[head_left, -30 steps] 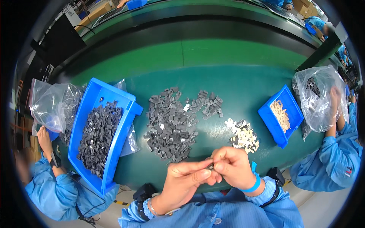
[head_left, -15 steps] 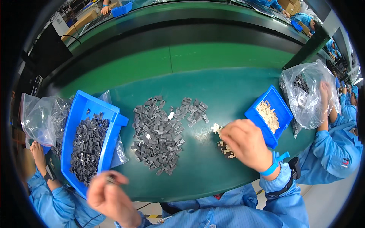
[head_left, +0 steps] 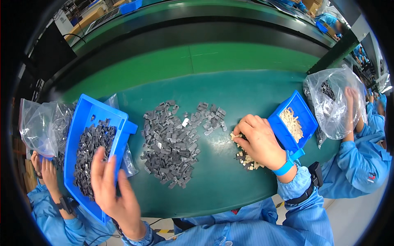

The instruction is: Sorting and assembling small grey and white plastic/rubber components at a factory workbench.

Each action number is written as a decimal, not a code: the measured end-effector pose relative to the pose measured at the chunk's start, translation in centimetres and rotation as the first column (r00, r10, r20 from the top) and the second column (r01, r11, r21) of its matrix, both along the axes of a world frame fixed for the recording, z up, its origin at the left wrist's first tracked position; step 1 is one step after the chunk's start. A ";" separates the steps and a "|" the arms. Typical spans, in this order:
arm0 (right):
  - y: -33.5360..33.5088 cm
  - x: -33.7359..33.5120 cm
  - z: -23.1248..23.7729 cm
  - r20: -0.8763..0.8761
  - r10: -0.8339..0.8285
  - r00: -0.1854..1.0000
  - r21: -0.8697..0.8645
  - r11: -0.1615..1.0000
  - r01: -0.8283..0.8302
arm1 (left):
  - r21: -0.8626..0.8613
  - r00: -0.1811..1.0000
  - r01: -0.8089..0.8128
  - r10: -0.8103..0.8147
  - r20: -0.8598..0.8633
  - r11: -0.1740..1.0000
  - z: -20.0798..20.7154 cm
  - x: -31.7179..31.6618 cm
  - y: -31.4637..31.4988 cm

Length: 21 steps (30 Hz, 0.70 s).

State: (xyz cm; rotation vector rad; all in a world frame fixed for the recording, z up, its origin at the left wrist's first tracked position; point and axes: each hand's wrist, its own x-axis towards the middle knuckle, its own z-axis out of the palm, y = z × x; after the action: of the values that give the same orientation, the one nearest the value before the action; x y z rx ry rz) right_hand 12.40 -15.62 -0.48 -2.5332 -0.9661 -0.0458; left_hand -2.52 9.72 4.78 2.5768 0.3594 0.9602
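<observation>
My left hand (head_left: pixel 117 197) is open, its fingers spread over the near right edge of a large blue bin (head_left: pixel 98 110) of small black parts (head_left: pixel 93 149). No part shows between those fingers. On the right, my right hand (head_left: pixel 263 142) pinches at a small beige piece (head_left: pixel 233 136) on the table, thumb and forefinger closed about it. Under that palm lies a small heap of beige and dark pieces (head_left: pixel 249 162), partly covered. Between my hands spreads a pile of grey clip-like plastic parts (head_left: pixel 170 143), a white bit (head_left: pixel 185 122) among them.
A smaller blue bin (head_left: pixel 305 119) holding beige pieces (head_left: pixel 291 124) stands beyond my right hand. Clear plastic bags (head_left: pixel 39 127) of dark parts lie far left, and another bag (head_left: pixel 334 108) far right. Co-workers' hands are at both sides. A green ledge (head_left: pixel 164 61) runs behind the table.
My left hand has gone from a pinch around a small dark part to spread fingers, moving up over the bin's edge. The right hand has come down onto the beige pieces.
</observation>
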 end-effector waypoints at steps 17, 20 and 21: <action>0.5 -2.3 2.9 -0.398 0.248 0.883 0.500 0.866 -0.017 | -0.889 0.762 0.324 -0.646 0.041 0.325 -3.3 2.4 -7.7; 0.9 -2.9 3.2 -0.386 0.409 0.827 0.549 0.822 -0.151 | -0.824 0.766 0.369 -0.643 0.008 0.430 -2.9 2.7 -7.9; 1.0 -3.2 3.3 -0.414 0.439 0.797 0.556 0.816 -0.160 | -0.777 0.724 0.423 -0.689 -0.020 0.467 -3.1 2.7 -7.7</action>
State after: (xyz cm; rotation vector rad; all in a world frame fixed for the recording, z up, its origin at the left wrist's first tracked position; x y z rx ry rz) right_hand 9.22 -14.59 2.81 -1.7365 -0.9691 0.4304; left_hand 0.16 2.00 1.69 1.8355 -0.0693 0.0487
